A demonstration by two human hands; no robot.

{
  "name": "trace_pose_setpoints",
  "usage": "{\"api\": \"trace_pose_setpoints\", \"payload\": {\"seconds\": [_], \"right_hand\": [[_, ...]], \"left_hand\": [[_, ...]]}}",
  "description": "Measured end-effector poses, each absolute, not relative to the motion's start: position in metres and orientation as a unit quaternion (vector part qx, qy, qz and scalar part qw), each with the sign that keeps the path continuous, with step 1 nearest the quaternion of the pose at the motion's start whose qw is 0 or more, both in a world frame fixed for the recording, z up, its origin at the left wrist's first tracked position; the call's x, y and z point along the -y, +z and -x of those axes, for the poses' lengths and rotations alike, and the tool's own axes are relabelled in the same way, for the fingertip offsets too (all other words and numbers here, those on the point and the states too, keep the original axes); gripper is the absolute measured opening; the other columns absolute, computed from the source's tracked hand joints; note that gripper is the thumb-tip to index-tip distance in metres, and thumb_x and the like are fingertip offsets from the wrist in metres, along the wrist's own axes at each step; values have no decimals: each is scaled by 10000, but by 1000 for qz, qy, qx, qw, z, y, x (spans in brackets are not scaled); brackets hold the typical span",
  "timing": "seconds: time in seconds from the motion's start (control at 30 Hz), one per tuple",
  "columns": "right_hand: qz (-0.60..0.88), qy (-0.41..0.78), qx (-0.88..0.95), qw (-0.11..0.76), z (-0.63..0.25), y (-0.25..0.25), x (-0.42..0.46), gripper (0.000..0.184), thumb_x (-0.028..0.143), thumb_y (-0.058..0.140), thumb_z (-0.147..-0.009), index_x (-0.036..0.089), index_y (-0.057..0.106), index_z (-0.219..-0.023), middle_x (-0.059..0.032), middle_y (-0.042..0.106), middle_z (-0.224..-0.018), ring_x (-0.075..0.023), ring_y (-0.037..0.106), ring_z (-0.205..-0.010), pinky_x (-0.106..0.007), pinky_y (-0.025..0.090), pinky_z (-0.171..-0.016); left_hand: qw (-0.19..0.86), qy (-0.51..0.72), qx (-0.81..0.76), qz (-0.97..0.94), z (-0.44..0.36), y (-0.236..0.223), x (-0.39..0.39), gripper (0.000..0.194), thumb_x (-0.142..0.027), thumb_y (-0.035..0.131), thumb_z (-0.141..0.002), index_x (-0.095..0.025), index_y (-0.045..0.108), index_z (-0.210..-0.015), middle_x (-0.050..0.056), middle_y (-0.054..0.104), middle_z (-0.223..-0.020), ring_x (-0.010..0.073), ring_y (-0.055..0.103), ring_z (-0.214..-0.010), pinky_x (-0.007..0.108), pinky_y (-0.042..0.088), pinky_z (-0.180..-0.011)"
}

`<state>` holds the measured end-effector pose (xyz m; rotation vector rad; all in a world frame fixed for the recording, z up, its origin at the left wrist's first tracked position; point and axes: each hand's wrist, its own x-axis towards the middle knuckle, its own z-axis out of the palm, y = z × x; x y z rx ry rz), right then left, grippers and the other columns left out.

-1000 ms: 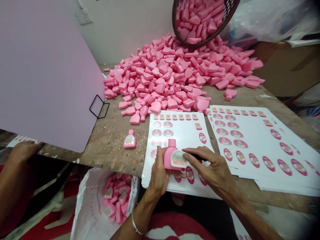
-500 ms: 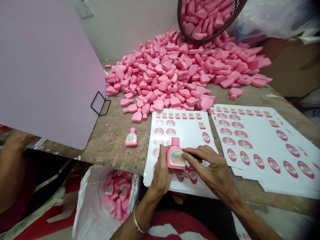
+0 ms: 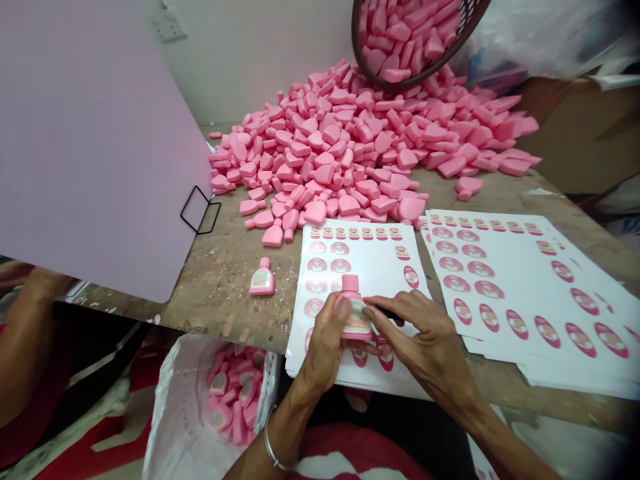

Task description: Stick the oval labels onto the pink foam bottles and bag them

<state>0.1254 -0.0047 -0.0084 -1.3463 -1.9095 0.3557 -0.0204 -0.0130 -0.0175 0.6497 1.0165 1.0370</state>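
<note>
just a pink bottle between left hand and right hand

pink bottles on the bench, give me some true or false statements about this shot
1. The left hand holds a pink bottle. True.
2. The right hand is empty and away from the bottle. False: its fingers reach the bottle and it grips a dark object.
3. A white sack below the bench edge holds more bottles. True.
4. The basket stands upright beside the pile. False: it is tilted over the pile.
5. A labelled bottle sits on the bench, left of the label sheets. True.
</note>
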Motion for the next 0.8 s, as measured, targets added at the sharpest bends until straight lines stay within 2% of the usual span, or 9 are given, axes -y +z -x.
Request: {"api": "trace_pose_setpoints", "payload": {"seconds": [0.1, 0.27, 0.33, 0.4, 0.47, 0.57, 0.63, 0.7, 0.8], "right_hand": [[522, 95, 771, 353, -124, -8, 6, 237, 345, 534, -913, 198, 696, -1003, -39, 642, -716, -181, 552, -690, -342, 386, -684], [567, -46, 777, 270, -134, -8, 1, 328, 382, 486, -932, 189, 683, -1110, -60, 648, -720, -211, 571, -724, -360, 361, -697], [626, -72, 729, 268, -143, -7, -4, 355, 403, 469, -931, 180, 691, -1094, -82, 659, -739, -235, 589, -756, -382, 380, -717], [660, 7, 681, 316, -146, -5, -9, 396, 456, 481, -905, 181, 671, -1118, -107, 688, -864, -249, 619, -823, -394, 427, -747], [647, 182, 646, 361, -140, -2, -11, 487, 516, 564, -824, 209, 611, -1200, -103, 689, -1021, -248, 644, -900, -373, 483, -767], [600, 403, 596, 349, -120, -3, -13, 620, 526, 669, -700, 233, 562, -1236, -80, 687, -1067, -255, 658, -964, -336, 533, -748], [597, 438, 577, 343, -111, -8, -20, 592, 545, 676, -678, 222, 593, -1166, -82, 687, -1072, -267, 652, -995, -338, 539, -764], [610, 417, 579, 345, -109, -14, -36, 541, 572, 662, -692, 221, 615, -1101, -86, 677, -1099, -264, 650, -997, -348, 534, -793], [588, 351, 651, 328, -103, -18, -74, 443, 540, 641, -742, 226, 636, -1055, -80, 680, -1080, -248, 648, -962, -369, 511, -827]], "left_hand": [[687, 460, -429, -363, 23, -16, 15, 379, -415, 678, -793, -181, 547, -1061, 5, 587, -857, 117, 628, -635, 198, 533, -511], [708, 471, -398, -345, 23, -15, 14, 336, -393, 631, -832, -162, 520, -1048, 10, 572, -855, 111, 621, -607, 241, 562, -526], [723, 481, -371, -328, 24, -13, 13, 311, -380, 615, -843, -143, 515, -1018, 32, 593, -858, 116, 617, -622, 256, 569, -541], [733, 479, -363, -318, 25, -11, 12, 287, -354, 624, -833, -132, 513, -977, 51, 611, -866, 115, 611, -627, 257, 569, -546], [738, 465, -370, -318, 26, -8, 13, 298, -312, 671, -785, -137, 513, -967, 38, 613, -829, 107, 604, -599, 243, 559, -532], [749, 422, -380, -341, 29, 0, 15, 400, -241, 722, -708, -166, 513, -1039, -12, 596, -726, 116, 610, -567, 222, 530, -514], [743, 409, -391, -357, 38, 3, 17, 417, -262, 713, -712, -174, 506, -1063, -17, 602, -690, 132, 619, -557, 213, 500, -499], [701, 422, -433, -379, 55, 2, 16, 345, -366, 643, -783, -165, 516, -1034, 10, 634, -710, 136, 609, -529, 229, 480, -497], [506, 443, -599, -435, 91, -11, 11, 340, -479, 470, -884, -161, 565, -958, 46, 662, -766, 152, 608, -590, 273, 481, -595]]}}
